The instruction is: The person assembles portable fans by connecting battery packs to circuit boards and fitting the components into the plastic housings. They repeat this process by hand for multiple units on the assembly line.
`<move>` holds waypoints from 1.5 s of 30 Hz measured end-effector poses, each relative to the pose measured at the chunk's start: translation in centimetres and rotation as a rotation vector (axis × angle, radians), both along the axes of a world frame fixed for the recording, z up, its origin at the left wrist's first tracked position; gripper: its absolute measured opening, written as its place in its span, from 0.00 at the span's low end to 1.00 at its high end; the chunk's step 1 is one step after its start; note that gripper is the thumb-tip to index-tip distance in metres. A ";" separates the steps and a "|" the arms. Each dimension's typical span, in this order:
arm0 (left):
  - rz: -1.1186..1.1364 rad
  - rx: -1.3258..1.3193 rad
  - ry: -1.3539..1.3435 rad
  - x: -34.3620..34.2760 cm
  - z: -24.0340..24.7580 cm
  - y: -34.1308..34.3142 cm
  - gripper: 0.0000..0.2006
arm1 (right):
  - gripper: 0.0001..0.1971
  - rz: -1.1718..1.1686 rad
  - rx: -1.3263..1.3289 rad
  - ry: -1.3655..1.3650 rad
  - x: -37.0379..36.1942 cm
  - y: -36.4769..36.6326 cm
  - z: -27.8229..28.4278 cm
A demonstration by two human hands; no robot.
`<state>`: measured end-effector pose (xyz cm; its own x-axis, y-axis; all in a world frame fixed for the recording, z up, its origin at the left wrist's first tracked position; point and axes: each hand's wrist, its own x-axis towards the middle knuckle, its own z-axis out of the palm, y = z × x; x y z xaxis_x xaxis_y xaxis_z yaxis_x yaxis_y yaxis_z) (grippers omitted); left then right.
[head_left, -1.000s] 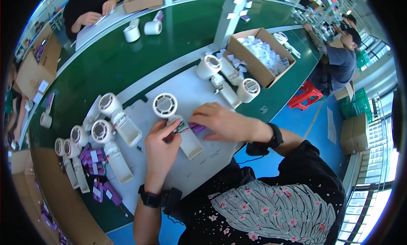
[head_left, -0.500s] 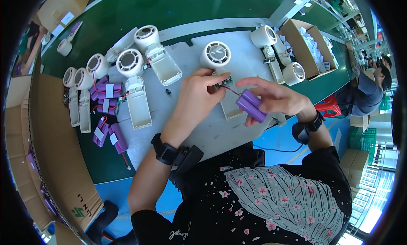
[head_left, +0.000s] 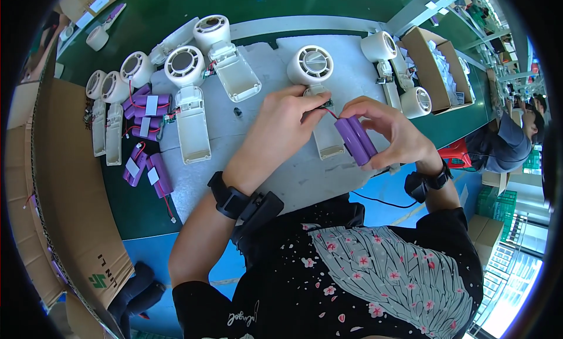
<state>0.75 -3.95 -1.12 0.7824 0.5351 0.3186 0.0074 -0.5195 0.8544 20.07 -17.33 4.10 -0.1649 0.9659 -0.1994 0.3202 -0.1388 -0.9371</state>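
Note:
A white handheld fan (head_left: pixel 311 65) lies before me, its round head at the far side and its open, hollow handle (head_left: pixel 328 141) toward me. My left hand (head_left: pixel 284 117) pinches the end of the red battery wire (head_left: pixel 330 112) against the small green circuit board at the top of the handle. The fingers hide the wire's tip. In my right hand (head_left: pixel 399 134) is a purple two-cell battery pack (head_left: pixel 356 141), gripped between thumb and fingers just above and right of the handle. The wire runs from the pack to my left fingertips.
Several opened white fans (head_left: pixel 192 125) lie to the left, beside purple battery packs (head_left: pixel 157 175). More fans (head_left: pixel 415 102) sit at the right, by a cardboard box (head_left: pixel 419 46) of white packets. A large carton (head_left: pixel 70 180) stands at the left edge. A co-worker (head_left: pixel 504 134) sits far right.
My right hand has turned the battery pack more upright, its thumb now at the lower end. The left hand still pinches at the board. The whole view has shifted slightly.

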 end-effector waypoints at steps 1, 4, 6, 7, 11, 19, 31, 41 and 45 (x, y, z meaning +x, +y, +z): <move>-0.005 0.029 0.004 0.0 -0.1 0.0 0.15 | 0.42 0.004 -0.003 0.003 -0.1 0.1 -0.1; -0.019 0.056 0.019 0.0 0.1 0.1 0.15 | 0.40 0.007 0.064 -0.187 -1.1 -0.1 -0.2; -0.035 0.059 0.048 -0.2 0.2 0.2 0.15 | 0.40 -0.009 0.072 -0.225 -1.7 0.0 -0.5; -0.033 0.055 0.052 -0.2 0.1 0.2 0.15 | 0.40 -0.027 0.084 -0.266 -2.0 0.1 -0.7; -0.049 0.057 0.027 -0.3 0.1 0.3 0.14 | 0.40 -0.054 0.187 -0.370 -2.8 0.1 -1.6; -0.045 0.108 0.073 -0.6 0.3 0.4 0.15 | 0.35 -0.087 0.328 -0.493 -3.9 -0.3 -1.5; -0.064 0.126 0.042 -0.6 0.2 0.4 0.17 | 0.29 -0.073 0.468 -0.705 -4.4 -0.8 -1.8; -0.090 -0.097 0.069 -1.0 0.5 0.7 0.27 | 0.29 -0.158 0.218 -0.569 -4.7 0.3 -1.2; -0.078 -0.157 0.122 -0.7 0.6 0.7 0.29 | 0.31 -0.148 0.254 -0.573 -4.7 1.2 -1.1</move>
